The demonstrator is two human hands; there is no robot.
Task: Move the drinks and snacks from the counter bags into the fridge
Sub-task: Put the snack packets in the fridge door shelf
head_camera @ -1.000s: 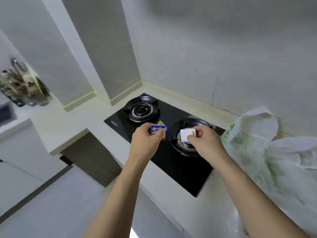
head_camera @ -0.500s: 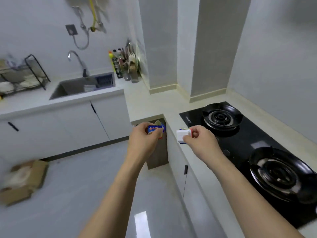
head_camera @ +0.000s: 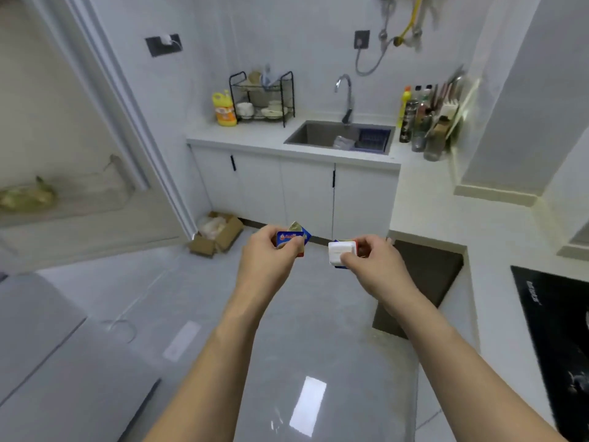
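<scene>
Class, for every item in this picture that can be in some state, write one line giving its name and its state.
left hand: gripping the blue packet
blue packet: held in the air, gold corner sticking up
right hand: pinching the white packet
white packet: held in the air
cabinet doors: closed
faucet: no water seen running
cardboard box: flaps open, on the floor
dish rack: holding bowls

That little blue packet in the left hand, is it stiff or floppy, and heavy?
Probably light: the left hand holds the blue packet with fingertips alone. It looks fairly stiff, keeping flat faces and corners in the pinch. Its gold flap sticks up, so the wrapper is likely thin foil and may crease.
</scene>
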